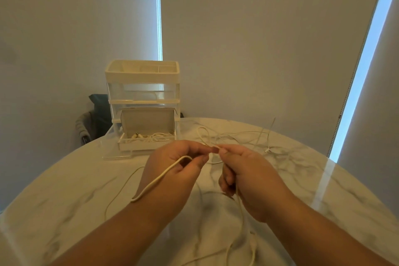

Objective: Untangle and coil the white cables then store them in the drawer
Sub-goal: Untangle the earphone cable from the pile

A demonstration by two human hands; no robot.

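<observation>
Between the curled fingertips (203, 158) of the left hand (172, 166) and right hand (246, 173), a white cable (160, 177) was pinched above the marble table (64, 196); other cables (237, 138) were strewn beyond, and 1 bundle (155, 136) was laid in the open drawer (138, 147).

white cables (160, 177), grey-veined marble table (71, 183) (glossy), cream organizer (142, 75)
</observation>
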